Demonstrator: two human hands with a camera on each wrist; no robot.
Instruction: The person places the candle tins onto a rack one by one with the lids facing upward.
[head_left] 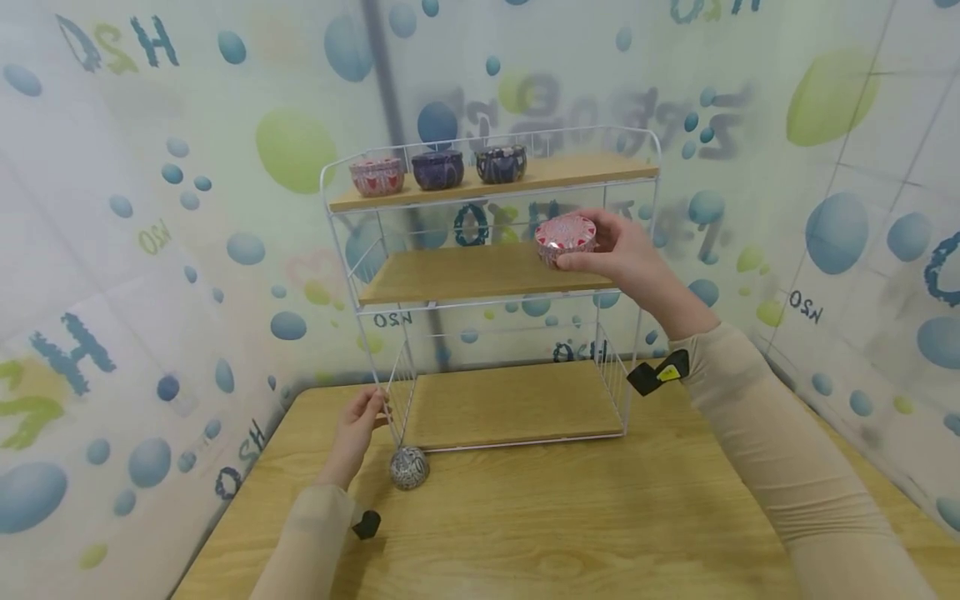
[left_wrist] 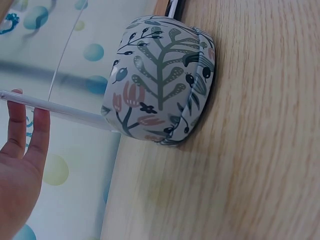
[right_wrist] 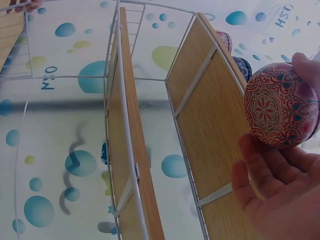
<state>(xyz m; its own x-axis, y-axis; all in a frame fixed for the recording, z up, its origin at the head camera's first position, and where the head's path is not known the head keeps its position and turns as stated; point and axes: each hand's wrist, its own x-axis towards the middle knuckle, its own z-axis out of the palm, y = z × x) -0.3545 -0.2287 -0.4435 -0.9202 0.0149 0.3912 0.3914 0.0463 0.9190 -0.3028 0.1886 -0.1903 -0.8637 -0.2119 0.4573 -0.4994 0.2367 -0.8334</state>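
My right hand (head_left: 626, 250) holds a round tin (head_left: 566, 236) with a red and pink pattern, thumb on one side and fingers on the other. It is in front of the rack's right half, above middle-shelf height. In the right wrist view the tin (right_wrist: 280, 106) shows a mandala-like face. My left hand (head_left: 360, 433) grips the left front post of the white wire shelf rack (head_left: 378, 375); in the left wrist view its fingers (left_wrist: 39, 132) meet the post. A pale round tin (head_left: 408, 467) with leaf and flower print rests on the table at the post's foot.
On the top shelf (head_left: 585, 169), towards the left, stand a red-patterned tin (head_left: 377, 177), a dark purple tin (head_left: 438, 170) and a dark flowered tin (head_left: 501, 164). The rack has wooden boards and stands on a wooden table (head_left: 570, 517) before a bubble-printed curtain (head_left: 292, 250).
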